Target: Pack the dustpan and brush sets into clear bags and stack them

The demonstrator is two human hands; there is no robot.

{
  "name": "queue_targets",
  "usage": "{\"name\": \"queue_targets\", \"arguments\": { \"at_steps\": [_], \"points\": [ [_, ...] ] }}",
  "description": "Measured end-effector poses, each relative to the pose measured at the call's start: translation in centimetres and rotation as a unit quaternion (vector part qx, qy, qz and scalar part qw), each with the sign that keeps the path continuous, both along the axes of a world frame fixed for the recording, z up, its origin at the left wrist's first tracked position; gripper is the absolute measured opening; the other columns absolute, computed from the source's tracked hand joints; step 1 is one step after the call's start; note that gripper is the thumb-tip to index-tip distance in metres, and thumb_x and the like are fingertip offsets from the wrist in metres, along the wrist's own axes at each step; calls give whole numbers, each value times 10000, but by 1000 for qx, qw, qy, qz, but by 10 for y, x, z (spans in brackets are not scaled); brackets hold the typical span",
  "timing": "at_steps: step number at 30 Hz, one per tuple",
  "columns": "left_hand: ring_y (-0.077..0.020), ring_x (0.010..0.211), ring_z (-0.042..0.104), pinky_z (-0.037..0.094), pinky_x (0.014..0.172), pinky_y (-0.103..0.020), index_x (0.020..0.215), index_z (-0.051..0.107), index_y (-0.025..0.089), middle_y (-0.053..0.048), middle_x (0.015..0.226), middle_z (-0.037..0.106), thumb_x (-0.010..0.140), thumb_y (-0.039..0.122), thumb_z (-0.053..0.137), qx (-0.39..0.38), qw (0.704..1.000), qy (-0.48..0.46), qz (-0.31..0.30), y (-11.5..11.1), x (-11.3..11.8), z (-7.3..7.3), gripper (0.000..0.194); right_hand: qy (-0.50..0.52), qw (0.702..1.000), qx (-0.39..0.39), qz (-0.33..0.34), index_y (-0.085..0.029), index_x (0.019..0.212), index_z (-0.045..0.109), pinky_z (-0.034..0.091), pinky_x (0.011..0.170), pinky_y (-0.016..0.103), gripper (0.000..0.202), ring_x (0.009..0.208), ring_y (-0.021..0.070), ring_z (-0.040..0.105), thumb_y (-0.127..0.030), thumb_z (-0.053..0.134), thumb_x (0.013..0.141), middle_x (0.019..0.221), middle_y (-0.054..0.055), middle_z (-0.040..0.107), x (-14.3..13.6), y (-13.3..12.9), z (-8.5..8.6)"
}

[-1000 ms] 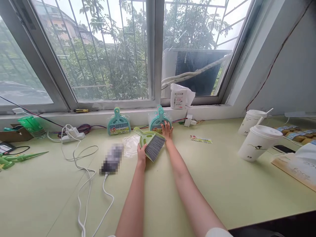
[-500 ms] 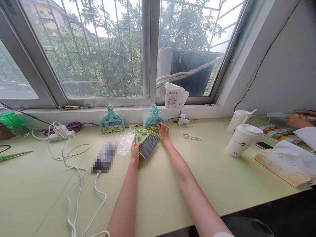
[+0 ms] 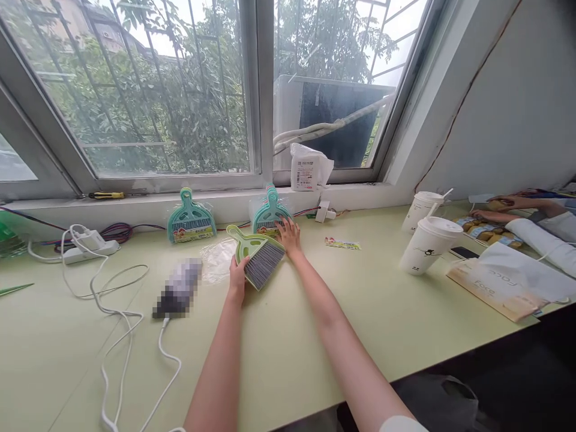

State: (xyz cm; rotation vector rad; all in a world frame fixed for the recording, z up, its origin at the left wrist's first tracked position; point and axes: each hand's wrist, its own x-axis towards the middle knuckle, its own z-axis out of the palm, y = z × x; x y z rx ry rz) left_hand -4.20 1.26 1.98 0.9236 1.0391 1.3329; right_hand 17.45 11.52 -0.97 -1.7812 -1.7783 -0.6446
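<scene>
My left hand (image 3: 237,275) is closed around the side of a light green brush and dustpan set (image 3: 260,259), tilted with its grey bristles toward the lower right. The set's handle points up and left. My right hand (image 3: 290,235) reaches to a stack of teal brush and dustpan sets (image 3: 270,211) by the wall, its fingers spread and resting against the right front. Another wrapped teal set (image 3: 191,219) leans upright at the left. Between them on the table lies a crumpled clear plastic bag (image 3: 218,261).
A blurred-out phone (image 3: 178,289) with a white cable lies at left, near a power strip (image 3: 90,251). A label strip (image 3: 342,243), white cups (image 3: 431,245) and a tissue pack (image 3: 504,281) are at right. Beyond them, another person's hands (image 3: 488,215) handle packaged items.
The view has swung slightly right, so the table things appear further left. Both my hands keep their places on the sets. More of the other person's arms now shows.
</scene>
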Motion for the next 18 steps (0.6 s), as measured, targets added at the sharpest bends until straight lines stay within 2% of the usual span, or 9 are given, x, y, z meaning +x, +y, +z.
{"name": "queue_targets", "arguments": {
  "at_steps": [7, 10, 12, 14, 16, 18],
  "points": [
    [-194, 880, 624, 497, 608, -236, 1187, 566, 252, -45, 1033, 641, 721, 353, 670, 15, 999, -26, -25, 1, 0, 0, 488, 28, 1000, -4, -4, -301, 1414, 411, 194, 1119, 486, 468, 1401, 232, 259, -303, 326, 954, 1524, 56, 346, -4, -6, 6],
    [-206, 907, 624, 508, 633, -250, 1210, 558, 256, -48, 1053, 640, 721, 360, 670, 19, 999, -29, -32, -1, 0, 1, 512, 82, 994, 28, -62, -267, 1409, 412, 167, 1125, 495, 474, 1422, 220, 211, -281, 273, 956, 1545, 63, 299, 3, -24, 12],
    [-211, 919, 624, 512, 657, -262, 1213, 562, 259, -48, 1061, 642, 721, 359, 666, 30, 998, -29, -38, -2, 0, 1, 513, 127, 982, 50, -127, -249, 1431, 373, 135, 1126, 529, 494, 1445, 223, 142, -272, 263, 951, 1571, 62, 232, 22, -41, 15],
    [-215, 921, 625, 513, 685, -277, 1222, 563, 265, -46, 1058, 646, 722, 360, 662, 40, 998, -25, -46, -4, 2, 2, 518, 166, 966, 40, -196, -203, 1469, 305, 95, 1115, 585, 536, 1460, 247, 68, -269, 284, 937, 1588, 97, 165, 52, -60, 16],
    [-218, 926, 626, 513, 719, -292, 1232, 563, 261, -50, 1054, 649, 720, 356, 659, 49, 997, -26, -53, -5, 4, 3, 530, 211, 943, -16, -256, -121, 1483, 264, 80, 1094, 631, 581, 1463, 288, 31, -279, 311, 926, 1584, 171, 131, 88, -78, 14],
    [-222, 937, 625, 508, 748, -300, 1236, 565, 246, -59, 1051, 650, 714, 346, 661, 55, 996, -32, -56, -7, 6, 5, 540, 248, 924, -121, -263, -86, 1457, 326, 97, 1089, 638, 574, 1452, 316, 100, -323, 314, 934, 1553, 213, 215, 118, -94, 10]
  ]
}}
